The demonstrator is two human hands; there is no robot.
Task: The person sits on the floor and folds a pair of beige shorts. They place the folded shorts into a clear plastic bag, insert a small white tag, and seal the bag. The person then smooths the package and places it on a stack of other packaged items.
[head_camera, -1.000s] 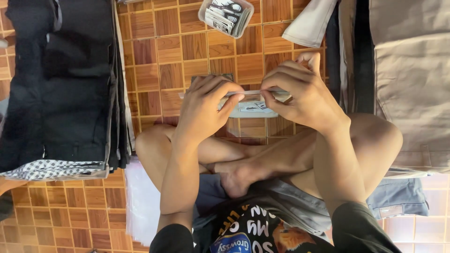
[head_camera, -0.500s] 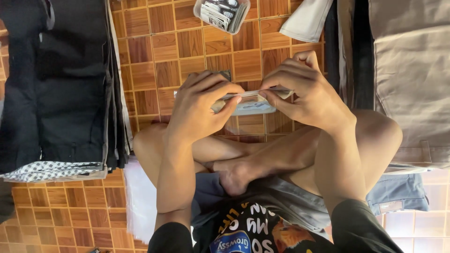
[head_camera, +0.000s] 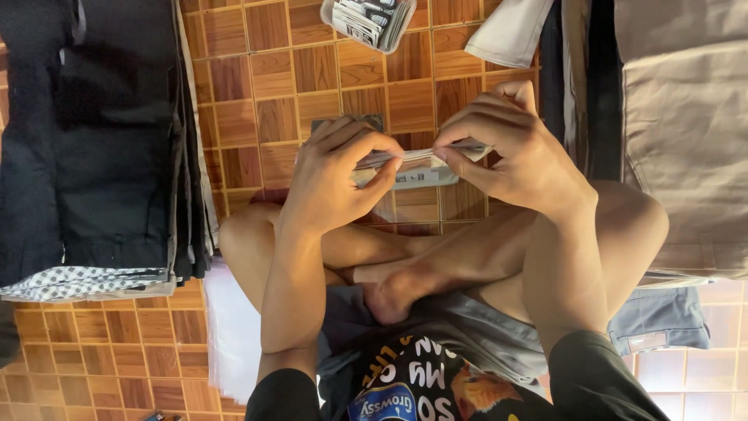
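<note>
I sit cross-legged on a wood-pattern tile floor (head_camera: 257, 93). Both hands are raised over my knees and pinch a thin stack of small paper tags (head_camera: 417, 162) between them. My left hand (head_camera: 331, 179) grips the stack's left end with thumb and fingers. Fingertips of my right hand (head_camera: 518, 152) hold its right end. Under the stack a grey-white label shows, and a dark flat piece on the floor peeks out behind my left fingers.
A clear plastic tub (head_camera: 366, 19) of small cards stands on the floor ahead. A pile of folded dark garments (head_camera: 101, 140) lies at left, with folded beige garments (head_camera: 678, 132) at right. Clear plastic bags (head_camera: 230, 327) lie by my left thigh.
The hands have stayed together on the tag stack, with the fingers shifting slightly along it. The view has tipped, so the tub sits higher in frame.
</note>
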